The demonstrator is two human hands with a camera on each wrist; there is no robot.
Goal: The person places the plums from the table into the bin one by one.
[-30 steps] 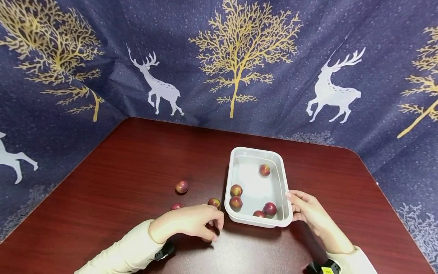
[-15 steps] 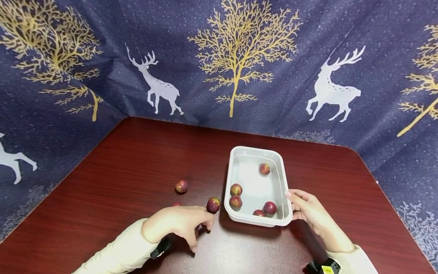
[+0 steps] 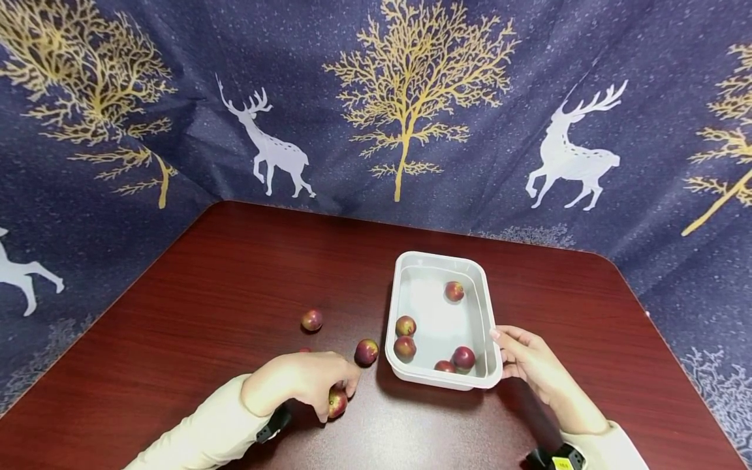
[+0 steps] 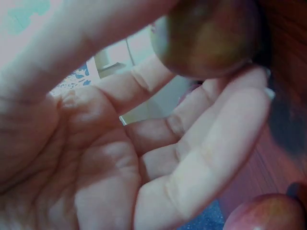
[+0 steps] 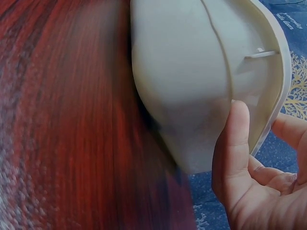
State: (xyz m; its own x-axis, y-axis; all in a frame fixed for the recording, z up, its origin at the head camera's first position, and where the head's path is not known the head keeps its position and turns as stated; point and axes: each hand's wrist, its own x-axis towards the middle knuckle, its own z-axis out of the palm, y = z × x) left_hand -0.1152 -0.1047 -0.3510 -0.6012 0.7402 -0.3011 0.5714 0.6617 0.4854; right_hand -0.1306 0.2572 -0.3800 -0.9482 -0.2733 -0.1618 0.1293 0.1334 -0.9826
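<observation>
My left hand (image 3: 305,380) is low over the table, pinching a red-yellow plum (image 3: 337,403) between thumb and fingers. Up close in the left wrist view, the held plum (image 4: 208,36) lies between the thumb and the fingertips. My right hand (image 3: 531,365) grips the near right rim of a white plastic tray (image 3: 492,326). In the right wrist view, that hand's thumb (image 5: 233,139) presses the tray's outer wall (image 5: 187,86), with the fingers at the rim. Several plums (image 3: 405,348) lie inside the tray.
One loose plum (image 3: 367,352) sits just left of the tray, and another plum (image 3: 312,320) is farther back. Behind my left hand, a third plum (image 3: 305,350) is mostly hidden. A dark blue cloth (image 3: 352,163) hangs along the back edge of the reddish-brown table (image 3: 235,274).
My left hand has drawn away from the tray to the left, its fingers spread, then closed on a plum. My right hand and the tray have stayed in place.
</observation>
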